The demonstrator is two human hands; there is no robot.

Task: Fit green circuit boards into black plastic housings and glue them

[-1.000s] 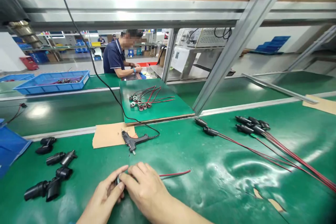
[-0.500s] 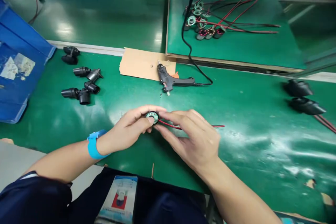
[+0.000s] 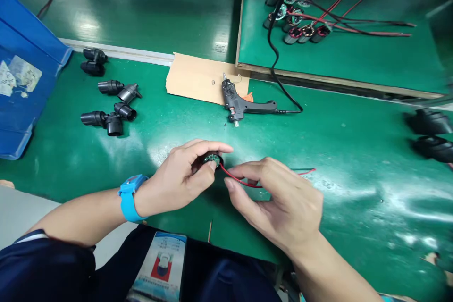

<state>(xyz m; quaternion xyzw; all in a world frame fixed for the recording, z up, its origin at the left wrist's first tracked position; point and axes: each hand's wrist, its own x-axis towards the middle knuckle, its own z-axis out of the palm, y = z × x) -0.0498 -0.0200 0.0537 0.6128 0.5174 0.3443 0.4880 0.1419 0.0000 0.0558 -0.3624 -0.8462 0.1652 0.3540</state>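
My left hand pinches a small round coil part between thumb and fingers, just above the green bench mat. A red and black wire pair runs from the part to the right. My right hand curls its fingers around that wire close to the part. A blue wrist strap sits on my left wrist.
A black glue gun lies beyond my hands by a cardboard sheet. Several black plastic housings lie at the left, two more at the right. A raised green board carries several wired coils. A blue bin stands far left.
The view has tilted down from the far bench and the co-worker to my hands. My right hand has slid back along the wire, away from the round part.
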